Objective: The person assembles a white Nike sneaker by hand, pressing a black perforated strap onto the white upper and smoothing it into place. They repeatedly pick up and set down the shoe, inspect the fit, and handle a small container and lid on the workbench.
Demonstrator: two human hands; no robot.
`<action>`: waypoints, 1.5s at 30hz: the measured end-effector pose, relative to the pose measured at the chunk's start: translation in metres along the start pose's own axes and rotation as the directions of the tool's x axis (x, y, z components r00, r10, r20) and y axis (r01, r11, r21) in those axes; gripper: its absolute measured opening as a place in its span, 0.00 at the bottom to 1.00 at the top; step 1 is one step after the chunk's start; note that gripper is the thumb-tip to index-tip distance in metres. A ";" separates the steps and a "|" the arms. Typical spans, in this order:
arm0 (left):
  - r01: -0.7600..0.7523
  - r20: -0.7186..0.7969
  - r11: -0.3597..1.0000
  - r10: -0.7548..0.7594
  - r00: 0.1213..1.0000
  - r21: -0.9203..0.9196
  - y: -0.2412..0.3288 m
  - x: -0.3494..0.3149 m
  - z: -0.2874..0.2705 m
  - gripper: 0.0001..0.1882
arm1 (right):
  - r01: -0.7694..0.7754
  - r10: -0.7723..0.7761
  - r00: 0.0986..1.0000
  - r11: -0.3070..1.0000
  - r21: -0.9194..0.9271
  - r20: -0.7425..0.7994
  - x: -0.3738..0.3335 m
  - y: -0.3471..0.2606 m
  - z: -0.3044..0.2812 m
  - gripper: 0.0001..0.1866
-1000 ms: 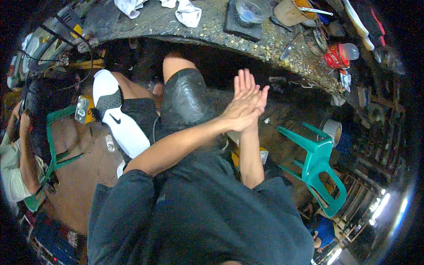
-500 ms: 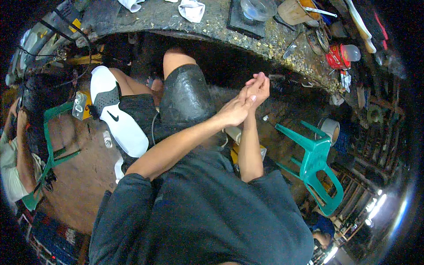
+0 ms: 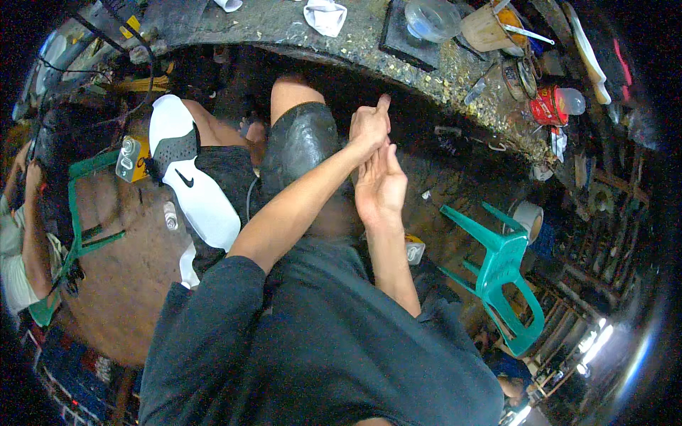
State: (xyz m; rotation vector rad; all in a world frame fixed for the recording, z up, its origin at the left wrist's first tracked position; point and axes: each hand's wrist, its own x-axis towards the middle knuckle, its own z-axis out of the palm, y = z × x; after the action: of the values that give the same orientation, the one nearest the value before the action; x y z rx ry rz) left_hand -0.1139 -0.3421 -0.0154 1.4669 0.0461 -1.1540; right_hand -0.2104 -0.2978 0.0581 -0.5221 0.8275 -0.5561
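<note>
My left hand (image 3: pixel 369 126) is closed around the fingers of my right hand (image 3: pixel 381 190), in front of my body and just right of my right knee. The right palm is turned up with its fingers stretched out, their ends partly hidden by the left hand. No tool shows in either hand. Across my left thigh lies a white panel (image 3: pixel 202 206) with a grey perforated band and a black curved mark, like a shoe upper. A shiny dark pad (image 3: pixel 302 142) covers my right thigh.
Ahead runs a worn workbench (image 3: pixel 284 28) bearing a white cloth (image 3: pixel 325 17), a clear bowl (image 3: pixel 432 20), a tub (image 3: pixel 486 30) and a red can (image 3: pixel 547 106). A green stool (image 3: pixel 494 266) stands right. At far left, another person (image 3: pixel 35 241) sits by a green chair (image 3: pixel 74 206).
Both hands have shifted left and turned. My left hand has moved from the right wrist and palm up to the right fingers, and the right palm now faces up. The white panel stays put.
</note>
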 end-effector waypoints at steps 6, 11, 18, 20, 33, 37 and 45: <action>-0.622 0.383 0.629 0.490 0.783 0.467 -0.045 -0.041 0.043 0.34 | 0.141 -0.141 0.982 0.990 -0.009 -0.125 0.054 -0.032 -0.036 0.40; -0.482 0.333 0.780 0.366 0.869 0.399 -0.028 -0.046 0.035 0.39 | 0.185 -0.199 0.973 0.975 0.124 0.116 0.061 -0.015 -0.046 0.37; -0.352 0.611 0.853 0.050 0.790 0.385 0.001 -0.074 -0.003 0.41 | 0.383 -0.448 0.827 0.891 -0.244 -0.340 0.089 -0.013 -0.060 0.20; -0.302 0.595 0.932 0.130 0.793 0.199 -0.001 -0.078 -0.002 0.38 | 0.483 -0.554 0.778 0.829 -0.280 -0.297 0.094 -0.015 -0.071 0.20; -0.165 0.132 0.840 0.112 0.985 0.518 -0.003 -0.061 0.024 0.48 | 0.031 -0.108 0.889 0.984 0.176 0.445 0.072 -0.026 -0.041 0.53; -0.084 -0.145 0.885 0.167 0.975 0.459 -0.002 -0.026 0.018 0.33 | 0.119 -0.140 0.979 0.982 0.147 0.148 0.029 -0.010 -0.010 0.57; -0.235 -0.104 0.970 0.241 0.965 0.066 -0.031 0.007 0.036 0.33 | 0.294 -0.276 0.932 0.955 -0.043 0.236 0.004 -0.008 -0.011 0.46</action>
State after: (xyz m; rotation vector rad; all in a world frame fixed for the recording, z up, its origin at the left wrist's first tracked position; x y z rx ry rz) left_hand -0.1513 -0.3645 -0.0353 1.5372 -0.0827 -0.8834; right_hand -0.2184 -0.3086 0.0547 -0.7705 0.5575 -0.7177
